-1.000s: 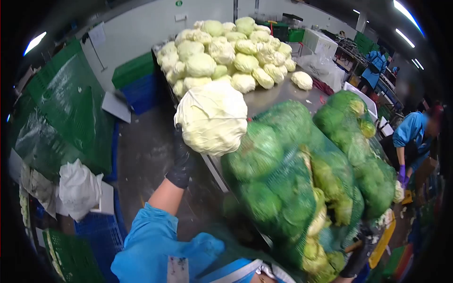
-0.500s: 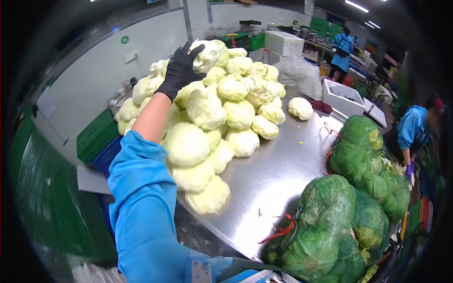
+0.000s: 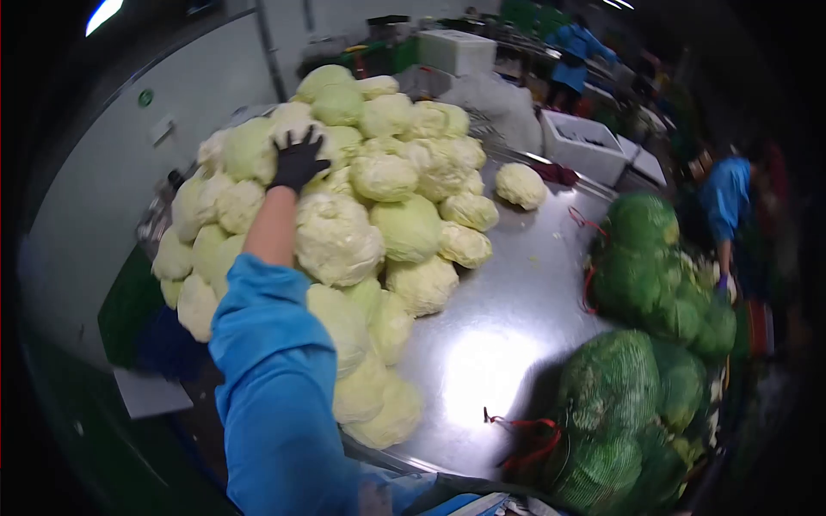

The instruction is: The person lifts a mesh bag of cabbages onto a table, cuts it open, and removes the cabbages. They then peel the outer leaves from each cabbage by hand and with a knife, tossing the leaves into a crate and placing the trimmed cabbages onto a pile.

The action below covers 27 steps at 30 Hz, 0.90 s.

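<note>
One black-gloved left hand (image 3: pixel 298 162) is over a heap of pale cabbages (image 3: pixel 341 236), too many and too overlapped to count, its fingers spread wide and released by a whitish cabbage (image 3: pixel 291 119) high in the pile; the right hand's fingers I cannot tell. One lone cabbage (image 3: pixel 520 186) sits apart, and at least two green net bags (image 3: pixel 607 413) lie at the right. Heads look cream to light green, rounded, some crinkled. Bare steel table (image 3: pixel 516 275) opens between heap and bags, the heap crowding its left and near edges
</note>
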Tool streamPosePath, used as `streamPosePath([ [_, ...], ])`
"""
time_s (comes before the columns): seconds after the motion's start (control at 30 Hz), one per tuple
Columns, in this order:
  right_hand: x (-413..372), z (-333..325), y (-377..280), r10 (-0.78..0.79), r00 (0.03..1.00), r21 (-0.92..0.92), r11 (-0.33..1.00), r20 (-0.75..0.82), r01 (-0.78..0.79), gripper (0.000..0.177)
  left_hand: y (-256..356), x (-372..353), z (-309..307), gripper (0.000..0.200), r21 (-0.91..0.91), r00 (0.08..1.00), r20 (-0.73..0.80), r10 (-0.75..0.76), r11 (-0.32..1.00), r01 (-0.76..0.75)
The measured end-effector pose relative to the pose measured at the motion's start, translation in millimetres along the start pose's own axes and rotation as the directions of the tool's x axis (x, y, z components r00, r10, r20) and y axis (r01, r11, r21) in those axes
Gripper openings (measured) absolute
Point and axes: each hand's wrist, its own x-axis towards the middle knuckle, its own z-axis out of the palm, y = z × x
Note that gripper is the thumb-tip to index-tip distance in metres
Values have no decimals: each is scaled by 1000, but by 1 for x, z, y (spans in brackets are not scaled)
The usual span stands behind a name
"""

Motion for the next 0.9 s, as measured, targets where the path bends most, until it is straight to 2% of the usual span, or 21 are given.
streamPosePath([
  [0.03,0,-13,13,-3,1000,66,998,-4,3,29,-10,1,3,63,-44,998,-45,52,998,-54],
  [0.07,-7,-24,25,-3,1000,150,989,-18,6,29,-22,7,16,59,-119,971,-200,133,980,-158],
  [0.1,-15,-28,33,9,999,248,969,-37,1,29,-28,15,18,58,-346,984,-154,86,928,-136],
  [0.13,-23,-35,45,23,997,336,942,-76,4,29,-20,20,17,52,-379,928,-351,124,888,-261],
  [0.17,-31,-40,57,16,989,414,909,-147,47,29,7,12,-23,43,-248,778,-572,259,850,-465],
  [0.2,-58,-64,23,272,962,134,952,36,-274,31,45,-1,-69,36,-198,678,-644,354,779,-595],
  [0.27,-58,-73,47,-152,953,-29,988,-262,149,25,118,-32,-122,30,-500,688,-630,360,490,-714],
  [0.3,-64,-88,54,-47,955,37,997,-293,61,23,162,-63,-158,30,-555,684,-618,388,401,-729],
  [0.33,-61,-114,73,135,921,-15,988,-364,-151,22,199,-100,-188,29,-607,694,-600,399,338,-719],
  [0.37,-57,-126,89,87,931,112,992,-354,-50,22,236,-128,-207,30,-701,695,-537,478,207,-683],
  [0.4,-56,-140,95,152,922,115,986,-357,-118,22,267,-157,-225,30,-784,688,-470,553,98,-613],
  [0.47,-40,-159,106,-48,944,-109,994,-327,13,22,338,-239,-280,35,-876,617,-374,692,-44,-480],
  [0.53,-16,-175,113,-77,987,-73,995,-140,67,24,415,-311,-337,37,-791,342,-464,817,-209,-574],
  [0.57,-4,-184,111,57,988,-30,998,-141,-62,25,454,-345,-363,41,-785,255,-423,870,-211,-583],
  [0.63,41,-216,152,-15,991,19,1000,-132,17,24,536,-398,-388,50,-814,140,-417,898,-301,-496],
  [0.67,65,-231,176,-78,985,80,993,-154,91,24,576,-420,-401,54,-785,59,-408,911,-316,-533],
  [0.7,86,-248,192,-30,991,92,995,-127,42,25,616,-440,-410,55,-789,17,-363,932,-298,-538],
  [0.77,108,-272,221,-5,997,78,997,-76,11,28,700,-482,-413,54,-903,12,-326,945,-307,-302],
  [0.83,124,-290,265,13,999,61,998,-39,-11,32,778,-517,-412,59,-991,-40,-133,990,-133,-7],
  [0.87,128,-297,280,21,999,64,998,-24,-20,32,811,-534,-416,61,-997,-13,-54,998,-53,51],
  [0.9,128,-303,291,242,970,120,963,4,-240,32,850,-545,-405,62,-995,-39,1,999,5,102],
])
